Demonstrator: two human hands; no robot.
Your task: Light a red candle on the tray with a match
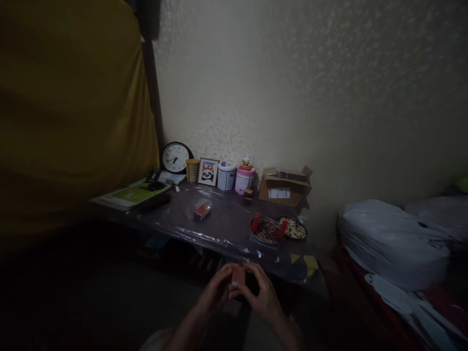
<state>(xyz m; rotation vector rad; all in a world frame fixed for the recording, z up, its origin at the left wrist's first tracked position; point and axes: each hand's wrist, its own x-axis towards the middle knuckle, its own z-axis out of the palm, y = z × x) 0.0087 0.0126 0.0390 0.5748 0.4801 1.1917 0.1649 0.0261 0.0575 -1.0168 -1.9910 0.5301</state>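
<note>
A small orange-red box [238,275], shaped like a matchbox, is held up in front of the table's near edge. My left hand [216,288] grips it from the left, the fingers curled around that side. From the right, my right hand [263,292] closes on the same box, its thumb along the lower edge and its fingers by the top. Beyond the hands, a clear plastic pack [202,209] with similar orange-red boxes lies on the table. To the right stand a round dish [266,230] of small dark and pale bits and a dish [292,228] of pale thin sticks.
The table [219,229] has a shiny plastic cover. Along the wall stand a clock [176,157], a yellow cup [192,170], a framed panda picture [208,172], two tubs [226,176] and an open cardboard box [283,187]. White bags [391,239] lie at the right.
</note>
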